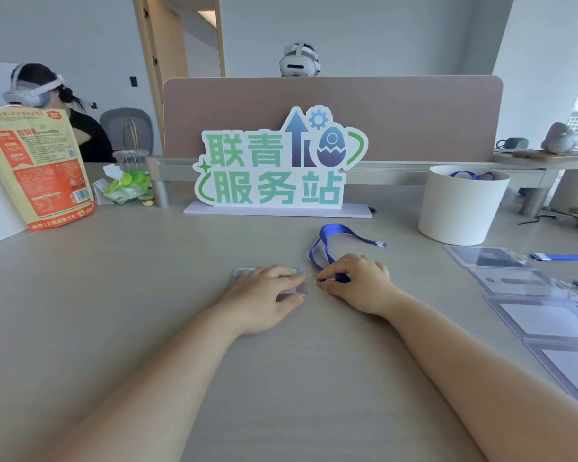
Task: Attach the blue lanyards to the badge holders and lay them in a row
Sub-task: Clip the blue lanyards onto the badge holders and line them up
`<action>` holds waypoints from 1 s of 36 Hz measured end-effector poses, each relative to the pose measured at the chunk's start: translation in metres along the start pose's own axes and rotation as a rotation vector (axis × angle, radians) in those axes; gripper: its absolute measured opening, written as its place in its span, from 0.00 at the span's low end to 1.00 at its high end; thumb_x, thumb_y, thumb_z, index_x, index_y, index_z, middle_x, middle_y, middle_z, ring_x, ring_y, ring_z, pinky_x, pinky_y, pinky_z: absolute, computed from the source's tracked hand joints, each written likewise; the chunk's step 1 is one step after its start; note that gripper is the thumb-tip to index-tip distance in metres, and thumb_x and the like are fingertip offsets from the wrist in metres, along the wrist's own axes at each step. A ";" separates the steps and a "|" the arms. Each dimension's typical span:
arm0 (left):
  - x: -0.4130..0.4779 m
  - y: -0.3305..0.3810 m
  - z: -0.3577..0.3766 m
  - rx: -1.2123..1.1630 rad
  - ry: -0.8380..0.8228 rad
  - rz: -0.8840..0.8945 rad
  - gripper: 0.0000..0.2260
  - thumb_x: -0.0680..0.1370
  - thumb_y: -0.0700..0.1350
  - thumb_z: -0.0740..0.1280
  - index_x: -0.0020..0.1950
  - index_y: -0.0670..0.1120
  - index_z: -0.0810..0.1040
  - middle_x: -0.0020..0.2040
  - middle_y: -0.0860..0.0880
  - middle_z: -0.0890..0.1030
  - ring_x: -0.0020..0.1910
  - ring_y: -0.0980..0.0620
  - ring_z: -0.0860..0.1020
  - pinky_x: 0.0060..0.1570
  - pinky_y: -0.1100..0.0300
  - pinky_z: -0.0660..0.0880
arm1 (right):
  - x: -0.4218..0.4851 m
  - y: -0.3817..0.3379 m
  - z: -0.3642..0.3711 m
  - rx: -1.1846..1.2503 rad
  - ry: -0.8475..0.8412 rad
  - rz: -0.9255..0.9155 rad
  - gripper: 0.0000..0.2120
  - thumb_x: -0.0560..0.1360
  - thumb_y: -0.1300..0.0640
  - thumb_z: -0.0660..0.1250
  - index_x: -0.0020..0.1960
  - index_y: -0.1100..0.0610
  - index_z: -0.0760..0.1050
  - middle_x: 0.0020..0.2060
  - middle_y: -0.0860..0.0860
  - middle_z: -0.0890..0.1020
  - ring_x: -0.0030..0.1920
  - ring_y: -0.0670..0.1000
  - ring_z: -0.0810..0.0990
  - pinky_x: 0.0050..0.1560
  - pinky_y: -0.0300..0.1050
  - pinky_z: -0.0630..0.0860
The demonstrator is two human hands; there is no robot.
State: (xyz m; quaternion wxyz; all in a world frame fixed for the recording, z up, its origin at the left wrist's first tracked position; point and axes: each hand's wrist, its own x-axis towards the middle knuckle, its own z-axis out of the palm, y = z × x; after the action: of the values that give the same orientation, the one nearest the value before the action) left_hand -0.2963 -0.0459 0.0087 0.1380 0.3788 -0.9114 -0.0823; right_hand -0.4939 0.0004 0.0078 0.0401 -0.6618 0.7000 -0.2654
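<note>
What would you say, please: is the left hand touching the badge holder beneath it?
Touching. The head view shows the left hand resting directly on the badge holder.

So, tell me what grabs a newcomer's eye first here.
The big green and teal sign stands at the back middle of the desk. In front of it, the left hand presses a badge holder flat while the right hand pinches the blue lanyard. At right, more badge holders lie in a row near a white tub.

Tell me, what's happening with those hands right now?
Left hand flat on badge holder. Right hand pinching blue lanyard end at holder's edge. Clip join too small to tell. Other holders lie right, clear of work.
</note>
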 end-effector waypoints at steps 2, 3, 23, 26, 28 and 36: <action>-0.001 0.003 0.001 0.032 -0.009 -0.007 0.19 0.80 0.60 0.55 0.71 0.62 0.65 0.70 0.62 0.65 0.71 0.58 0.61 0.67 0.59 0.52 | -0.001 0.000 0.003 -0.030 0.044 -0.019 0.07 0.74 0.48 0.65 0.47 0.37 0.80 0.48 0.44 0.79 0.52 0.49 0.74 0.58 0.44 0.64; -0.001 0.004 0.001 0.044 -0.014 -0.014 0.20 0.79 0.60 0.54 0.71 0.63 0.65 0.70 0.62 0.65 0.70 0.57 0.61 0.68 0.57 0.54 | -0.002 0.000 0.005 -0.050 0.067 -0.031 0.08 0.74 0.48 0.64 0.48 0.38 0.80 0.48 0.44 0.79 0.53 0.50 0.73 0.57 0.43 0.62; 0.000 0.012 0.000 0.058 -0.017 -0.077 0.17 0.78 0.63 0.55 0.65 0.63 0.69 0.64 0.62 0.68 0.67 0.55 0.63 0.64 0.49 0.61 | -0.004 -0.006 0.007 -0.102 0.106 -0.116 0.12 0.73 0.55 0.64 0.51 0.43 0.81 0.51 0.41 0.81 0.60 0.47 0.72 0.69 0.46 0.54; 0.001 0.014 0.000 0.079 -0.008 -0.082 0.15 0.77 0.63 0.56 0.60 0.62 0.71 0.62 0.60 0.69 0.66 0.54 0.64 0.60 0.49 0.63 | -0.004 -0.008 0.005 -0.114 0.064 -0.108 0.14 0.73 0.58 0.62 0.51 0.44 0.81 0.54 0.39 0.80 0.62 0.46 0.70 0.70 0.46 0.53; 0.002 0.015 0.001 0.093 0.008 -0.082 0.14 0.77 0.62 0.56 0.58 0.60 0.72 0.60 0.59 0.70 0.65 0.54 0.65 0.55 0.51 0.63 | -0.005 -0.008 0.004 -0.113 0.044 -0.103 0.15 0.73 0.59 0.61 0.52 0.45 0.81 0.56 0.38 0.79 0.62 0.46 0.70 0.70 0.46 0.53; 0.008 0.019 -0.001 0.143 -0.006 -0.099 0.16 0.78 0.61 0.53 0.56 0.58 0.76 0.57 0.55 0.71 0.63 0.52 0.66 0.58 0.45 0.64 | -0.006 -0.011 0.002 -0.159 0.014 -0.123 0.17 0.74 0.60 0.59 0.53 0.44 0.81 0.56 0.38 0.78 0.61 0.49 0.70 0.71 0.47 0.53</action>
State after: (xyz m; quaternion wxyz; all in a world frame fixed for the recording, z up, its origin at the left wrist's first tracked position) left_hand -0.3138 -0.0385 0.0164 0.1036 0.4318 -0.8957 -0.0249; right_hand -0.4822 0.0060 0.0089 -0.0339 -0.7028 0.6771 -0.2157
